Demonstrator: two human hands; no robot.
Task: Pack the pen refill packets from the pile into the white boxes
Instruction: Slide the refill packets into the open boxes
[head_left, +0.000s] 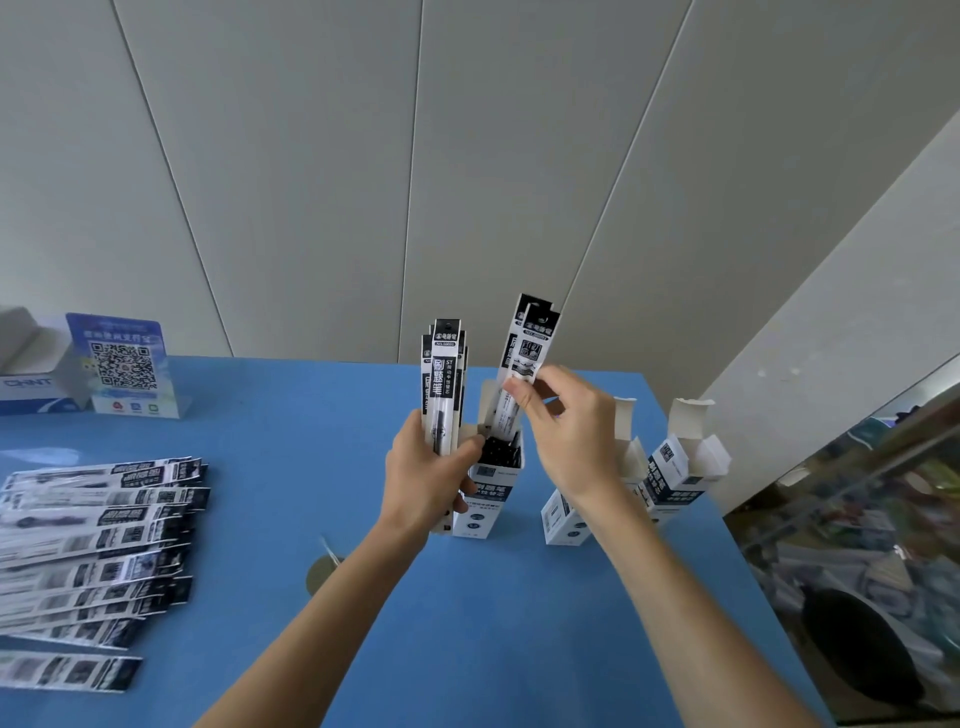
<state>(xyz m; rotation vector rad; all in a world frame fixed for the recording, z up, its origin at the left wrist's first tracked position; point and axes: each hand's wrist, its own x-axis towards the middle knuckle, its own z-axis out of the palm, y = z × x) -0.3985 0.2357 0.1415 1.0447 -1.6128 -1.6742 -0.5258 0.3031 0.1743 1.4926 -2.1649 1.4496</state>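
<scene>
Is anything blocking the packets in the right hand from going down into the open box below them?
Nothing foreign. The right hand holds packets already partway into the open white box. Only dark packet tops already inside fill part of the opening; its flaps stand open.

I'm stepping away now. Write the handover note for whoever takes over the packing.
Left hand grips a bundle of refill packets upright beside the open middle box.
Right hand pinches two packets, lower ends entering that box, which already holds some.
Two more open boxes stand to the right; contents not visible.
Left to do: the pile on the blue table.
</scene>
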